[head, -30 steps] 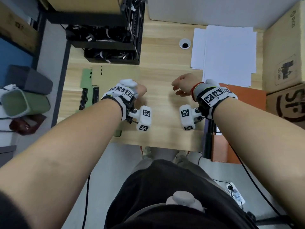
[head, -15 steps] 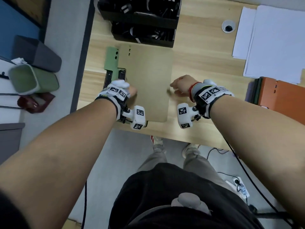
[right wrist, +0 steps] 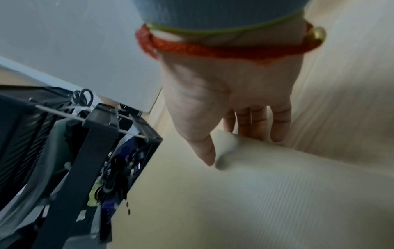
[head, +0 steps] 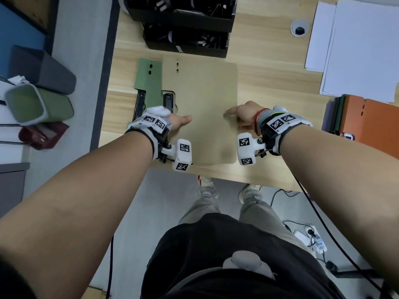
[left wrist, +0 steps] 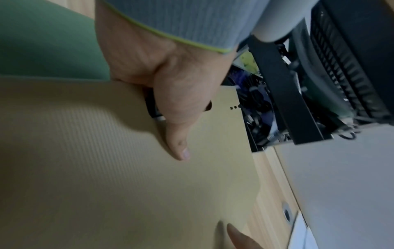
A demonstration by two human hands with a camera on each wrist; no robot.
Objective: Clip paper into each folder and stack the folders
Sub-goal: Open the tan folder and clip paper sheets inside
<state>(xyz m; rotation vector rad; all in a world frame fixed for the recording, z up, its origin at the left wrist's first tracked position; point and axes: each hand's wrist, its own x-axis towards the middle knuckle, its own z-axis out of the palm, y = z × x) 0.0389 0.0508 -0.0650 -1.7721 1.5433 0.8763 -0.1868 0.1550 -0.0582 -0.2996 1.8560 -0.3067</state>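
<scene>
A tan folder (head: 200, 108) lies closed on the desk, overlapping a green folder (head: 149, 76) that sticks out to its left. My left hand (head: 179, 120) holds the tan folder at its left, spine side, with the thumb (left wrist: 179, 134) flat on the cover beside a black clip; its fingers are hidden. My right hand (head: 239, 114) pinches the right edge, thumb (right wrist: 204, 151) on top and fingers (right wrist: 277, 124) under the slightly raised tan folder (right wrist: 255, 202). White paper (head: 362, 50) lies in a pile at the far right.
An orange folder (head: 371, 124) tops other folders at the right edge. A black mesh tray (head: 187, 24) full of clips and cables stands just beyond the tan folder. A cable hole (head: 299, 28) sits by the paper. Bins (head: 41, 102) stand on the floor left.
My head view has swung left and down over the desk. Both hands have kept their hold at the tan folder's two side edges, and the folder still lies over the green one.
</scene>
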